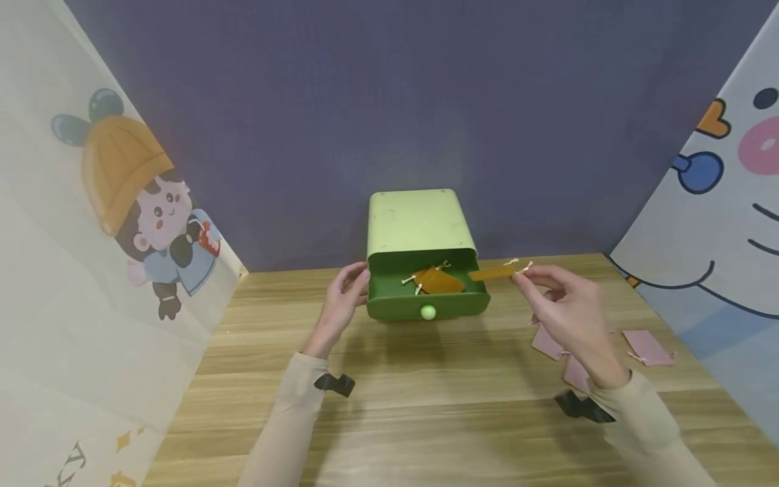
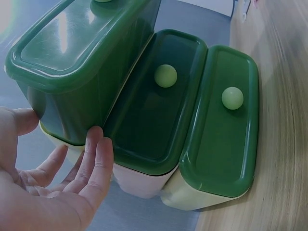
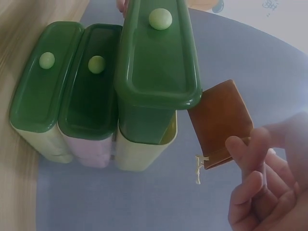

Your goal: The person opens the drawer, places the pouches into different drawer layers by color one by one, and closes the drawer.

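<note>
Pale-sleeved forearms [image 1: 276, 439] reach toward a green drawer unit [image 1: 420, 220], its top drawer [image 1: 395, 308] pulled out, the left hand [image 1: 341, 301], fingers loosely extended, at its left side, the right hand [image 1: 566, 308] pinching a brown pouch [image 1: 491, 272] beside the drawer's right edge, more pouches [image 1: 441, 281] inside.

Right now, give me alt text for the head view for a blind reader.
A person's right grip pinches an orange drawstring pouch by the right edge of an open green drawer in a light-green cabinet; more orange pouches lie inside. The left grip is at the drawer's left side. Pink pouches lie on the wood-grain table at right.
</note>
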{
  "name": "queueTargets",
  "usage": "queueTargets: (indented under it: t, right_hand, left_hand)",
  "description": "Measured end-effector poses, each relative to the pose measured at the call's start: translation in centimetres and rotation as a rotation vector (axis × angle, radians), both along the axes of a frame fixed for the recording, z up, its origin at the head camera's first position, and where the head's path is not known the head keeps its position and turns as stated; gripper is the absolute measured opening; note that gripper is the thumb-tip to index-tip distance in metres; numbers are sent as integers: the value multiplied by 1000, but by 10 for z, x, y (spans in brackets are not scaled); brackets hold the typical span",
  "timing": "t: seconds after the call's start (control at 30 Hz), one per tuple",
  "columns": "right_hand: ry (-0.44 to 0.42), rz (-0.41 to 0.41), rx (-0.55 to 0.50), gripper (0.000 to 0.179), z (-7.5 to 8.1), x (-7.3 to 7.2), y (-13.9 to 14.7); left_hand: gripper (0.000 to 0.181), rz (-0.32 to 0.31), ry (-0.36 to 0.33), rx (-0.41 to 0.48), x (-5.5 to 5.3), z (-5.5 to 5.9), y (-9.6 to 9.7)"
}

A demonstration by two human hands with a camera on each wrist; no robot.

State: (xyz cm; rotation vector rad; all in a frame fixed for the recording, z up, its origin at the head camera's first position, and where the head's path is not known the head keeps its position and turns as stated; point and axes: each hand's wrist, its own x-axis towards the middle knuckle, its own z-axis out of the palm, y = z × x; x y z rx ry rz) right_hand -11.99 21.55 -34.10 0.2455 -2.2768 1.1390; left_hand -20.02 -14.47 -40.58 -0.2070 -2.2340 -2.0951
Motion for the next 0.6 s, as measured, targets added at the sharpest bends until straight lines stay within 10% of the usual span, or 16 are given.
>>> queueTargets:
  t: [0.6]
  right_hand:
    - [33,104,5,11,8,-7,-17]
  left_hand:
    - [50,-3,3,0,6,5,1]
